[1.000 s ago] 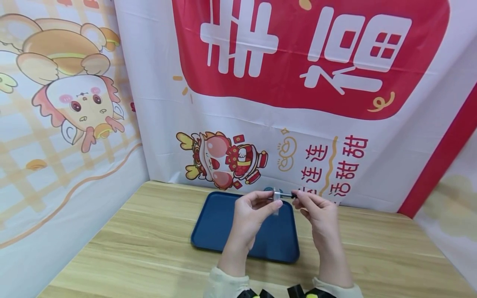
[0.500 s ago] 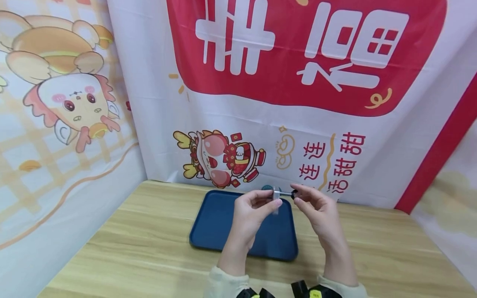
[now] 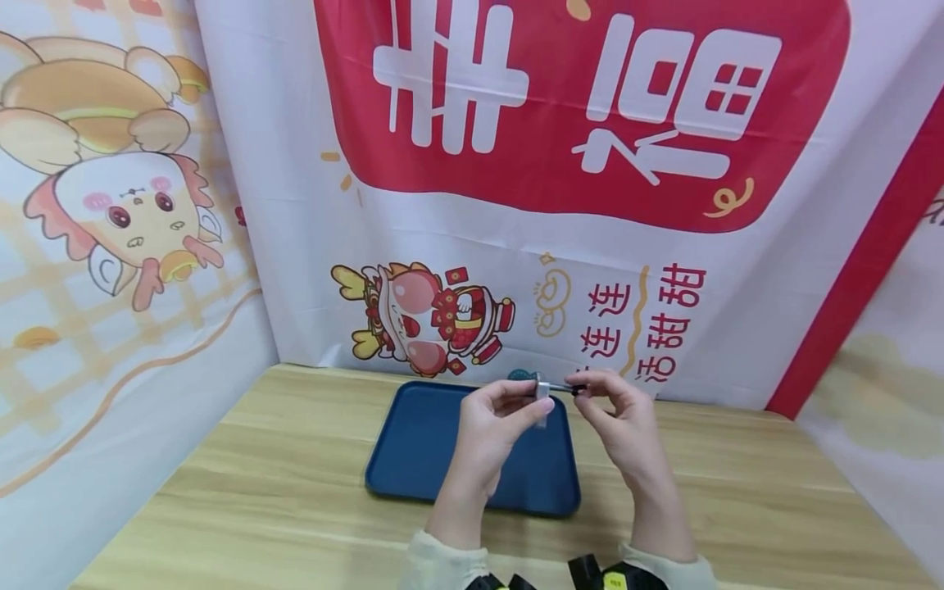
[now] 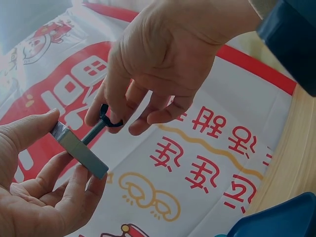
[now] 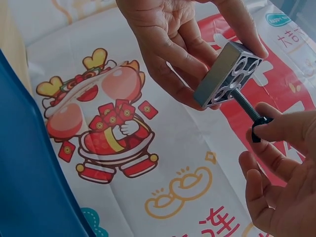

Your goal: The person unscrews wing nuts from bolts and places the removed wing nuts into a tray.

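Observation:
My left hand (image 3: pixel 490 422) grips a small silver metal block (image 5: pixel 229 74) by its edges, thumb on one end and fingers along the other. In the right wrist view the block's hollowed face with round openings shows. A threaded wing screw (image 5: pixel 244 104) stands out from the middle of that face. On its outer end is a black winged head (image 4: pixel 107 118), which my right hand (image 3: pixel 623 418) pinches between thumb and index finger. The other right fingers are loosely bent, apart from the block. Both hands are raised over the tray's far right part in the head view.
A dark blue tray (image 3: pixel 413 451) lies on the wood-grain table (image 3: pixel 295 483) beneath the hands. Behind it hangs a white and red printed cloth (image 3: pixel 442 221), and another patterned cloth (image 3: pixel 147 328) covers the left side.
My right thumb and fingers spread at the black head half a second ago and now pinch it again, with the hand turned. The left hand keeps its hold on the block. The head view has shifted slightly.

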`<state>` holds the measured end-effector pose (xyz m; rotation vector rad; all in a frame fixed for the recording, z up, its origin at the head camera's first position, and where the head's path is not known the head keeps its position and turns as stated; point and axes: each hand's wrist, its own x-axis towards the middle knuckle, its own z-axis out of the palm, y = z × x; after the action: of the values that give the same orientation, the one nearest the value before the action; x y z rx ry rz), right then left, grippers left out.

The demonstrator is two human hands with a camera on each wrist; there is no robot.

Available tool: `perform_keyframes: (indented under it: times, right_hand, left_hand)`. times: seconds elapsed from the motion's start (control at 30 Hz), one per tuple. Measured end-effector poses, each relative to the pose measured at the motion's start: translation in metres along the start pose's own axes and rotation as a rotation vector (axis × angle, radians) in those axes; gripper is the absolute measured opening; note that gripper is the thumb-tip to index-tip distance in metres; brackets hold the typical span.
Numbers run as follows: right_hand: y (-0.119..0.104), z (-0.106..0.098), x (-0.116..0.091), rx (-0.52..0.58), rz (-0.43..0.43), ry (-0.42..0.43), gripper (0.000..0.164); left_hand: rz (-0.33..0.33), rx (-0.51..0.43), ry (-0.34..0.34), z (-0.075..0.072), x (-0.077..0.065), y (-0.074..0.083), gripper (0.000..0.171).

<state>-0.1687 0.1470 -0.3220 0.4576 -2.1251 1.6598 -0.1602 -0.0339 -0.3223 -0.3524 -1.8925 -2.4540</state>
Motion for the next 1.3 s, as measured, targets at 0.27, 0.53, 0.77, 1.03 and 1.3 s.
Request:
perform_keyframes:
  times: [0.27, 0.53, 0.77, 1.03, 1.3]
  right_hand:
    - [-0.010, 0.002, -0.001, 0.091, 0.197, 0.107, 0.032]
    - [-0.011, 0.013, 0.003, 0.213, 0.368, 0.160, 0.034]
    - [-0.012, 0.010, 0.002, 0.214, 0.380, 0.124, 0.030]
    - [-0.010, 0.003, 0.002, 0.191, 0.350, 0.048, 0.029]
    - [-0.008, 0.001, -0.001, 0.147, 0.278, -0.007, 0.030]
  left_hand:
    - [-0.006, -0.008, 0.005, -0.001, -0.001, 0.002, 0.035]
    - [0.021, -0.009, -0.001, -0.002, -0.001, 0.001, 0.034]
    - [0.011, -0.010, 0.007, -0.002, -0.001, 0.000, 0.035]
    - [0.013, 0.004, 0.005, -0.001, -0.001, 0.000, 0.035]
    - [0.011, 0.010, 0.021, -0.001, -0.001, 0.001, 0.035]
